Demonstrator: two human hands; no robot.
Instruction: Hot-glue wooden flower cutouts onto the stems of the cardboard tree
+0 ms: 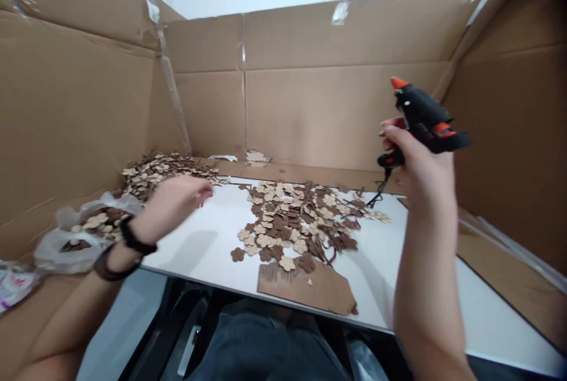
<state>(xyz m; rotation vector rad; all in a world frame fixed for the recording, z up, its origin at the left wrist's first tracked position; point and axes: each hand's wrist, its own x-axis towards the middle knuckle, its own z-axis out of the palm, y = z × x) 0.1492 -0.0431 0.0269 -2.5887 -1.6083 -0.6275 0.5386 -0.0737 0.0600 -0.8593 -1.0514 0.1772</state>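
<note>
My right hand (420, 159) grips a black and orange hot glue gun (423, 112), raised over the table's right side with its orange nozzle pointing up and left. Its cord hangs below the handle. My left hand (179, 201), with dark bands on the wrist, is above the left of the white tabletop (190, 251). Its fingers are curled together and somewhat blurred; whether anything small is between them is hidden. Between my hands spreads a loose heap of brown and beige flower-shaped pieces (287, 215). Thin dark strips lie among them.
A cardboard piece (310, 286) with dark streaks lies at the front edge. Another pile of flower pieces (155, 174) is at the back left, beside a plastic bag (66, 251) holding more. Tall cardboard walls (310, 109) stand left, back and right.
</note>
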